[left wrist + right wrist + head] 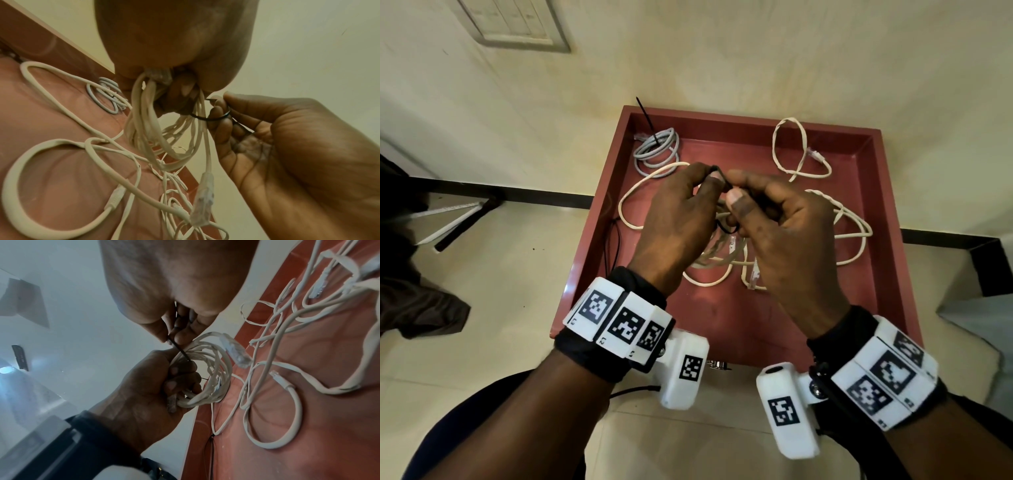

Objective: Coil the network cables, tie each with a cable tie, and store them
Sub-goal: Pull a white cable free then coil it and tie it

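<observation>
Over the red tray (739, 325) my left hand (705, 178) grips a coil of white network cable (709, 262), its fingers curled through the loops (213, 369). My right hand (739, 192) pinches a black cable tie (719, 170) that loops round the coil's strands (213, 119). The tie's strap runs taut between my two hands (179, 348). One clear plug (203, 199) of the coil hangs loose below. My hands hide the top of the coil in the head view.
A grey coiled cable (657, 147), bound by a black tie, lies in the tray's far left corner. Loose white cables (801, 150) sprawl across the far and right parts (852, 222). Spare black ties (614, 240) lie by the left wall. Pale floor surrounds the tray.
</observation>
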